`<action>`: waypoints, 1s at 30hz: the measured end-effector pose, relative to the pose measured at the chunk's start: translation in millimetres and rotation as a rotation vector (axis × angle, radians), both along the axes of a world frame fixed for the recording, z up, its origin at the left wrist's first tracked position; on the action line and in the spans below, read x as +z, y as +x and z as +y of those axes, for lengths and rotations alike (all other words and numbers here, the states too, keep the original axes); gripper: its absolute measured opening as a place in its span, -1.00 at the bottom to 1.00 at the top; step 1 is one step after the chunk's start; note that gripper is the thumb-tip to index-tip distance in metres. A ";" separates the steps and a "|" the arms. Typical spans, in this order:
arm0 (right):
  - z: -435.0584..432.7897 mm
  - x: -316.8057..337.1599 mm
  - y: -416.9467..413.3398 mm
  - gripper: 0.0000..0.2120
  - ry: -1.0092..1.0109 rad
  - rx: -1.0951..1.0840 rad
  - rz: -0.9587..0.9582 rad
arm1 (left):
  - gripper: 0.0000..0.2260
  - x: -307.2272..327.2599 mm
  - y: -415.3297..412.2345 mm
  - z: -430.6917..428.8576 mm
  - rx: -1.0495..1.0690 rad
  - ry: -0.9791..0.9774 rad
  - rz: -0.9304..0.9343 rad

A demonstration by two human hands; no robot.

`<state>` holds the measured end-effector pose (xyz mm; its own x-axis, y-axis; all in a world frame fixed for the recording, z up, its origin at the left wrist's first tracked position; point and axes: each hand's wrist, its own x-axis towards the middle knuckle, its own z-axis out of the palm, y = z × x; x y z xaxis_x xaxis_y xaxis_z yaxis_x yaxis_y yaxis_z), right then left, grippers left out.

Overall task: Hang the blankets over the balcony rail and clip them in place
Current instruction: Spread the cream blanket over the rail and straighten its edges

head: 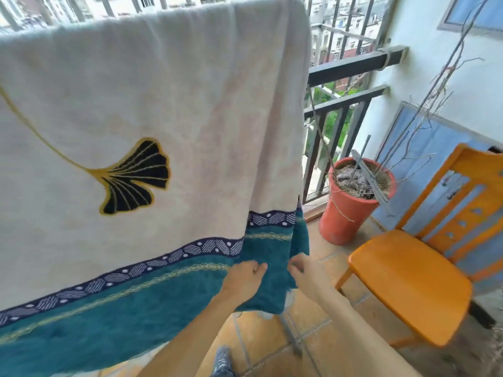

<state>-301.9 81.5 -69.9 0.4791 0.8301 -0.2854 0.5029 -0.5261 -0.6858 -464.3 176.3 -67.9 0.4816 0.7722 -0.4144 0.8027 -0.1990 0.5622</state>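
A white blanket (168, 85) with a teal border and 1 dark leaf pattern hangs draped over the balcony rail (356, 63), covering most of it; an orange chair (408, 284) stands on the tiled floor to the right; a red pot (348, 210) of dry twigs sits between chair and rail; the left hand (243, 280) curls into the teal border near the blanket's lower right corner; the right hand (306, 270), just beside it, pinches the corner's edge.

The blanket (163, 104) hangs over the rail (356, 65); right of it stand a pot (345, 210) and chair (408, 278).
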 end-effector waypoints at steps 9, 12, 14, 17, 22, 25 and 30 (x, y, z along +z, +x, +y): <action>-4.6 35.2 58.8 -0.83 0.161 -0.140 0.008 | -0.42 83.4 91.0 15.1 0.024 0.433 -0.031; 14.5 42.4 70.9 -0.82 0.248 -0.138 -0.013 | -0.46 92.5 106.4 30.4 0.021 0.429 -0.083; 32.1 51.2 77.8 -0.79 0.313 -0.135 -0.049 | -0.60 90.4 111.8 39.7 0.018 0.409 -0.107; 61.3 66.7 83.9 -0.76 0.429 -0.095 -0.080 | -0.66 83.3 115.0 51.2 0.019 0.430 -0.152; 102.7 77.8 91.3 -0.81 0.401 0.018 -0.128 | -0.65 71.1 114.1 68.1 0.043 0.411 -0.246; 107.9 70.4 103.2 -0.90 0.359 0.057 -0.171 | -0.67 68.2 108.8 76.9 0.116 0.383 -0.236; 84.2 50.1 140.1 -0.86 0.355 0.122 -0.189 | -0.72 67.8 103.4 73.4 0.146 0.380 -0.206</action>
